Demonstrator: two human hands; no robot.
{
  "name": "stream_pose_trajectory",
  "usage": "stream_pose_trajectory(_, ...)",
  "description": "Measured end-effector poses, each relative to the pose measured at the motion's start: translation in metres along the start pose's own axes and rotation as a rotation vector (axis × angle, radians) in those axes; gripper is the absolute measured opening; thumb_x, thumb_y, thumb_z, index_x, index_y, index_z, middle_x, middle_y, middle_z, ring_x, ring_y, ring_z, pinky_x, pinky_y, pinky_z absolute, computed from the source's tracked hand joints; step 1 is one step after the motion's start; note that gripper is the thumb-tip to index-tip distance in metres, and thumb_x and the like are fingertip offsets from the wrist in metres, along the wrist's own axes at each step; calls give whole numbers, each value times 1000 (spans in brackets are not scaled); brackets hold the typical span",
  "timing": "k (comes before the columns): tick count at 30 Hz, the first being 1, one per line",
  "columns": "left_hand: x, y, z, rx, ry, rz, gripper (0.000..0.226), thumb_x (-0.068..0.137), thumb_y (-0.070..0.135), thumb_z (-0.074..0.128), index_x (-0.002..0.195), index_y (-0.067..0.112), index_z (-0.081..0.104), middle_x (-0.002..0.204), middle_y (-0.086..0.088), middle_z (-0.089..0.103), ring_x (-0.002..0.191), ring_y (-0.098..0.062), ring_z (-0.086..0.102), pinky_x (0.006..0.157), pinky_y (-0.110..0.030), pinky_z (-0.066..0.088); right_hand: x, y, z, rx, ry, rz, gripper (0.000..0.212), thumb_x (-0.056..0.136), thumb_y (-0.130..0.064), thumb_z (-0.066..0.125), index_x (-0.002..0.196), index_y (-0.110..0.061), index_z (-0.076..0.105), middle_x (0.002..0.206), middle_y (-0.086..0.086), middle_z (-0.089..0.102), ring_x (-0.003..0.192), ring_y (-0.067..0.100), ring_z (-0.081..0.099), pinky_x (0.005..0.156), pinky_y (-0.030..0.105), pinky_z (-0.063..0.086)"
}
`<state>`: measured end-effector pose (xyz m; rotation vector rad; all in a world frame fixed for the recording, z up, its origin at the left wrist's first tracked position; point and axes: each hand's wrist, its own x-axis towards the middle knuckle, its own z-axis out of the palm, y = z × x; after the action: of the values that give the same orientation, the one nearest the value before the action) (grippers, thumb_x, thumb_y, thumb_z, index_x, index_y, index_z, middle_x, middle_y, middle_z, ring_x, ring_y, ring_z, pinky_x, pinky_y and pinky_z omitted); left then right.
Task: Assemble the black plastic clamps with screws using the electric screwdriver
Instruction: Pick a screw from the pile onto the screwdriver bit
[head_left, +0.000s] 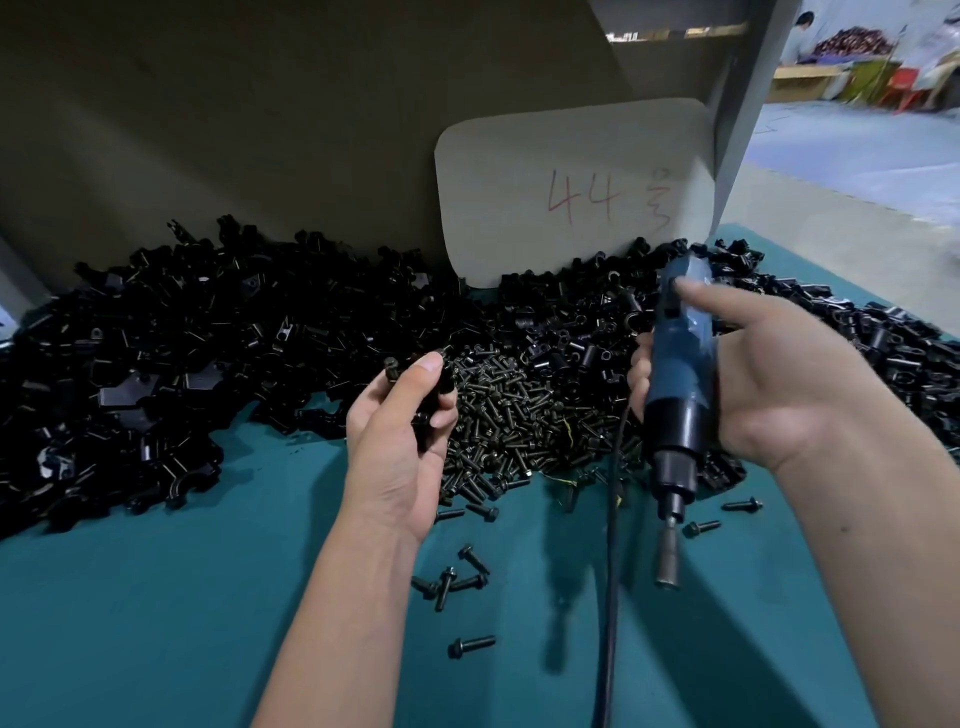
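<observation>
My left hand (400, 441) grips a black plastic clamp (434, 410) above the teal table, thumb on top, fingers curled round it. My right hand (769, 379) holds the blue electric screwdriver (680, 384) upright with its bit (669, 561) pointing down, clear of the table. A pile of dark screws (524, 415) lies between the two hands. Black clamp parts form a big heap on the left (156, 374) and another at the right (857, 338).
Loose screws (452, 577) lie scattered on the teal table (182, 623) near my forearms. The screwdriver's black cable (609, 597) runs down toward the front edge. A cardboard sheet marked "44" (571, 192) leans against the back wall. A person sits far off at top right.
</observation>
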<state>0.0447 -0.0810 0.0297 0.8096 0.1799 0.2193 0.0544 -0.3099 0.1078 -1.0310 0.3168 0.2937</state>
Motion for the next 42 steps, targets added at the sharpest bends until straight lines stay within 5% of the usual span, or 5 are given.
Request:
stream_pose_trajectory(8,-2,-5,-3,290,-193,-118,40,82,25,83,108,9,56,82,-5,52,54,-8,47,41,-14,33,10,11,13,631,31,-318,29,90,-24,78,105,-10,57,85,6,67,62,14,63,55,26,57)
stream_pose_trajectory(11,-5,-7,-3,400,-337,-146,29,85,27,77,99,10,59,83,-2,63,50,-7,42,38,-14,27,9,12,17,554,111,-481,24,93,-28,76,88,-17,56,66,-4,55,51,9,50,56,23,50)
stream_pose_trajectory(15,-7,-11,-2,412,-453,-194,13,86,15,69,79,21,60,89,-7,68,50,-8,32,37,-16,24,4,11,19,516,233,-619,39,93,-30,77,109,-16,45,64,-4,50,49,11,46,52,24,44)
stream_pose_trajectory(37,-8,-20,2,635,-481,-243,9,83,23,64,80,19,57,79,-9,47,48,-11,25,40,-18,18,-3,14,25,347,214,-826,29,94,-19,72,96,-15,44,61,0,49,48,15,46,54,31,43)
stream_pose_trajectory(42,-7,-21,-2,659,-513,-238,13,87,21,65,90,13,54,52,9,38,45,-11,20,40,-19,17,0,15,26,301,187,-859,26,94,-16,72,92,-15,46,60,0,49,46,15,46,53,30,43)
